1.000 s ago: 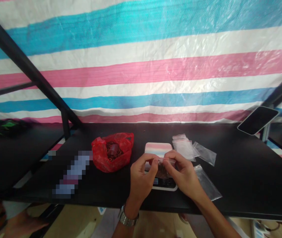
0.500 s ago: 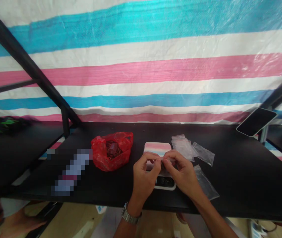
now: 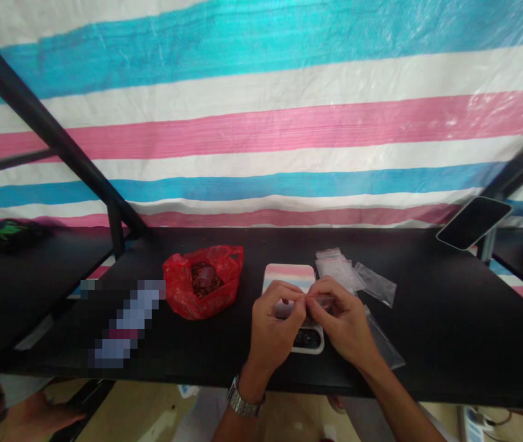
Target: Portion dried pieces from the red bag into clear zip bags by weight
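"Where are the person's hands?"

"Both are over the scale (image 3: 289, 272), which sits on the table (image 3: 455, 331) about midway along the near edge. The left hand (image 3: 273, 328) has its thumb and fingers pinched together, gripping the top of a small clear bag (image 3: 310, 318). The right hand (image 3: 344, 319) pinches the same bag right beside it, fingertips almost meeting the left's."

"Is the bag resting on the scale?"

"It is held over the front of it, but the hands hide too much to tell whether they touch. Something dark shows through the plastic."

"What lies around them?"

"Toward the table's left edge stands an open red bag (image 3: 176, 291) with small brown pieces (image 3: 204, 287) inside. To the right of the scale, some flat clear bags (image 3: 335, 270) lie in an overlapping pile. A larger clear bag (image 3: 387, 344) lies nearer the front edge, partly behind the right forearm. By the far right corner, a phone (image 3: 474, 223) is propped at a slant."

"And the watch (image 3: 244, 400)?"

"On the left wrist."
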`<state>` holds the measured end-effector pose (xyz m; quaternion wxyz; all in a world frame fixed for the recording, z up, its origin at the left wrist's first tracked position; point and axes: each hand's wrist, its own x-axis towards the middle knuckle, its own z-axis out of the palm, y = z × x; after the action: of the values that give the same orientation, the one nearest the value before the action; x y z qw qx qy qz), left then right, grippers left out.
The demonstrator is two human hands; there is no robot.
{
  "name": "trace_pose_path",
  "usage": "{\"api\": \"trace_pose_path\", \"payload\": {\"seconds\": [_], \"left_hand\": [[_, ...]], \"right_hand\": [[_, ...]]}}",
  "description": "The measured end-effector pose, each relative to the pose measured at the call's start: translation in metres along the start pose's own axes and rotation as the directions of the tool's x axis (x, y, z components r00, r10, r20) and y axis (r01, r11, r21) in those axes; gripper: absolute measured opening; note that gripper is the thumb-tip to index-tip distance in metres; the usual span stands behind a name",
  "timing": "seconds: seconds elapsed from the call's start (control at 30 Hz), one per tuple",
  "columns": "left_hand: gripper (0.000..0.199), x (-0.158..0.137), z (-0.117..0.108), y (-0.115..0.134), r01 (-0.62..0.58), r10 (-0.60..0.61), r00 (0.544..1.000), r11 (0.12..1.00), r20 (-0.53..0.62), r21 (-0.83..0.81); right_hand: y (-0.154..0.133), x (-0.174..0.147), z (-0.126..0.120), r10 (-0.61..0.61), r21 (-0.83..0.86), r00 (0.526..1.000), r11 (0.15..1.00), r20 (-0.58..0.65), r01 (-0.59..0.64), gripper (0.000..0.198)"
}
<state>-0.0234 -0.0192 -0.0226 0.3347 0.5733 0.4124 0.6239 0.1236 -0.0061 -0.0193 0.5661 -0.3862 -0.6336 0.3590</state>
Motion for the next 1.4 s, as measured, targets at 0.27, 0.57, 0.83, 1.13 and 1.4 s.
{"api": "trace_pose_path", "payload": {"seconds": [0.27, 0.57, 0.83, 1.13, 1.4], "left_hand": [[0.023, 0.003, -0.01, 0.003, -0.049, 0.043, 0.996, 0.996, 0.081, 0.073], [0.034, 0.006, -0.049, -0.014, -0.135, 0.256, 0.917, 0.921, -0.307, 0.366], [0.032, 0.003, -0.076, -0.016, -0.131, 0.284, 0.906, 0.893, -0.313, 0.431], [0.03, -0.002, -0.086, -0.013, -0.146, 0.313, 0.904, 0.867, -0.292, 0.476], [0.021, -0.002, -0.096, -0.012, -0.08, 0.419, 0.852, 0.695, -0.312, 0.714]], "right_hand": [[-0.002, 0.002, -0.007, 0.07, -0.058, 0.997, 0.996, 0.015, -0.069, 0.023], [0.005, 0.105, -0.019, 0.236, -0.083, 0.951, 0.963, -0.202, -0.256, 0.042], [0.052, 0.163, -0.005, 0.38, -0.582, 0.921, 0.731, -0.087, -0.357, 0.014], [0.035, 0.131, 0.021, 0.171, -0.834, 0.98, 0.552, 0.102, -0.01, 0.028], [-0.021, 0.109, 0.077, -0.035, -0.507, 0.89, 0.811, 0.454, 0.29, 0.023]]}}
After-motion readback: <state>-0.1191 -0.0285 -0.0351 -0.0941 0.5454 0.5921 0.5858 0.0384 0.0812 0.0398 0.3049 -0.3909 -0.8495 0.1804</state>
